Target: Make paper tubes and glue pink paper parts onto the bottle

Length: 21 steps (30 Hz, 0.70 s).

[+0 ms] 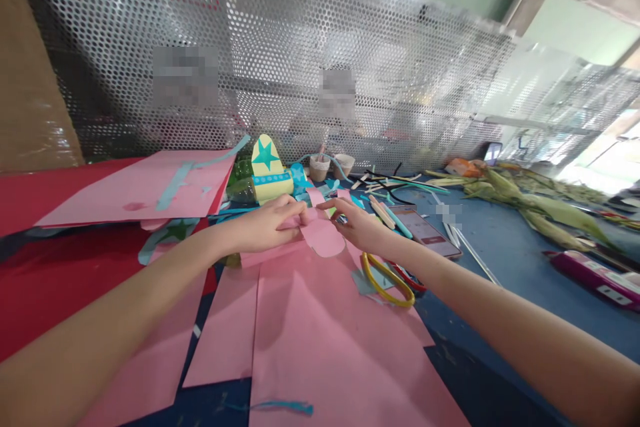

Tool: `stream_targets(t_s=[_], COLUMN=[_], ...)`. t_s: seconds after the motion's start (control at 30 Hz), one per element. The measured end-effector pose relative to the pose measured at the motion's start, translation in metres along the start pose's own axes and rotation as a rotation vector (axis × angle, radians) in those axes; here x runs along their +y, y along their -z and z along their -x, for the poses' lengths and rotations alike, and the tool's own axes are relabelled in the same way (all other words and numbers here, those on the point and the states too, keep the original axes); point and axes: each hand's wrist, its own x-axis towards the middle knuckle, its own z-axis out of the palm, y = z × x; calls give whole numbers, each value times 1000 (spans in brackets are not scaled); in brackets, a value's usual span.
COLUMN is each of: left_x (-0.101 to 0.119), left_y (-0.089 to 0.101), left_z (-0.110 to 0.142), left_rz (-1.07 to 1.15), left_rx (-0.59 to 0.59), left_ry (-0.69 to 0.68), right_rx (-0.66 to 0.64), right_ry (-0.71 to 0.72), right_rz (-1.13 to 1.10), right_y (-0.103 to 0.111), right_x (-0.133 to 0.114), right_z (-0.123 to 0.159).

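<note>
A pink paper cutout (324,235) with a rounded lower end is held up between my two hands, above pink sheets on the table. My left hand (273,223) pinches its left side, the fingers curled over the paper. On the other side, my right hand (356,220) grips the upper right edge with thumb and fingertips. Under my right wrist lie scissors with yellow handles (383,283). Large pink paper sheets (320,347) spread below both forearms. Just beyond my left hand lies a green bottle (243,183) wrapped in yellow paper with a star piece (266,157).
Stacked pink and red sheets (125,187) lie at the left. Two small cups (320,167) stand behind my hands. A phone (425,230), sticks and corn husks (530,207) are to the right, with a purple tube-like object (595,280). A perforated metal screen (300,47) closes the back.
</note>
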Motion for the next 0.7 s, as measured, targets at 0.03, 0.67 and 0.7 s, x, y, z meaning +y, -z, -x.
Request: stream_targets(t_s=[0.03, 0.67, 0.7], left_x=[0, 9, 6], left_y=[1, 4, 4], left_z=[0, 1, 0], left_rz=[-5, -8, -6], left_rx=[-2, -4, 2], left_ry=[-2, 6, 5], right_rx=[0, -14, -12], right_ry=[1, -4, -2], right_rz=[7, -3, -5], right_y=[0, 17, 17], right_x=[0, -17, -17], right_z=[0, 2, 2])
